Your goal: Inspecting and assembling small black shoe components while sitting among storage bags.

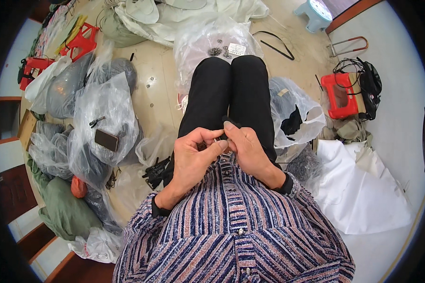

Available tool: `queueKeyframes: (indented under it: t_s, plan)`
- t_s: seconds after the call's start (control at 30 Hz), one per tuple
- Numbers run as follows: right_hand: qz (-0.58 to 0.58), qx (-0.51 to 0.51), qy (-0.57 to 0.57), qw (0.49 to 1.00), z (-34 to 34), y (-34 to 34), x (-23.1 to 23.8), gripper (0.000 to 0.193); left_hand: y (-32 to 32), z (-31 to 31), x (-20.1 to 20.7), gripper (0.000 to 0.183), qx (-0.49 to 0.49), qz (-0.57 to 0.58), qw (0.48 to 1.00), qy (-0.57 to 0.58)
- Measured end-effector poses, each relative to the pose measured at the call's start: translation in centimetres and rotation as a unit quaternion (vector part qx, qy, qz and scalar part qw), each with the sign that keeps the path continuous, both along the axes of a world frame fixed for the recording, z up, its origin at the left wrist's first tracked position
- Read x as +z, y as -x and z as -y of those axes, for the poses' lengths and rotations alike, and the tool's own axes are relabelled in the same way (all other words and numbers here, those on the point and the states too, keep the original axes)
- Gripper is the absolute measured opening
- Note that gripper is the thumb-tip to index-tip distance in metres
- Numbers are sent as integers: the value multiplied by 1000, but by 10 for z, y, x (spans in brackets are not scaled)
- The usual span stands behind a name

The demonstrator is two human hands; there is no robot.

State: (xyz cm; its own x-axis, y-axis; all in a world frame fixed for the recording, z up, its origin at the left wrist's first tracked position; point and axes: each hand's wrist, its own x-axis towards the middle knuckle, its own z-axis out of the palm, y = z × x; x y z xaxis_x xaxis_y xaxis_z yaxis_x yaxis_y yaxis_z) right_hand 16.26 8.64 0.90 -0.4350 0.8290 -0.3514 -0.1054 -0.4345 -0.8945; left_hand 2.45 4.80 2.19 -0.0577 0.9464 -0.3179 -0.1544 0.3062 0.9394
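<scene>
Above my lap, my left hand (196, 155) and my right hand (251, 152) meet, their thumbs and fingers pinched close together. Between the left thumb and forefinger shows a sliver of a small shiny metal piece (217, 139), mostly covered by the fingers. At my right thumb and fingertips a small black strip-like piece (229, 121) sticks out. Whether the two are joined I cannot tell. Beyond my knees, small dark metal parts (215, 51) lie in heaps on clear plastic beside a white label (237, 49).
To the left, bulging plastic bags (104, 104) carry a phone (106, 140). Black pieces (156, 172) lie beside my left thigh. On the right are an open clear bag (311, 113) with black cloth, a red stool (339, 96) and white sheeting (359, 193).
</scene>
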Motion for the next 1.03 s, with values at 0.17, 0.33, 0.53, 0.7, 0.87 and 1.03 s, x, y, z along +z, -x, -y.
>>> queueKeyframes:
  t_s: [0.17, 0.33, 0.53, 0.7, 0.87, 1.03]
  plan:
    - [-32, -9, 40, 999, -6, 0, -1, 51, -1, -2, -2, 20, 6, 77, 997, -2]
    - [-88, 5, 23, 996, -5, -1, -10, 49, -2, -1, -6, 17, 28, 180, 983, 9]
    - [-30, 39, -26, 998, -5, -4, -12, 50, -2, -1, -8, 12, 47, 194, 979, 46]
    - [-13, 53, -61, 997, -4, -4, -13, 51, -5, -1, -8, 9, 73, 172, 981, 51]
    - [0, 63, -64, 996, -5, -3, -8, 51, -4, -1, -8, 8, 69, 166, 983, 48]
    - [3, 78, -66, 995, -5, -5, -17, 51, -2, -1, -9, 8, 49, 150, 986, 54]
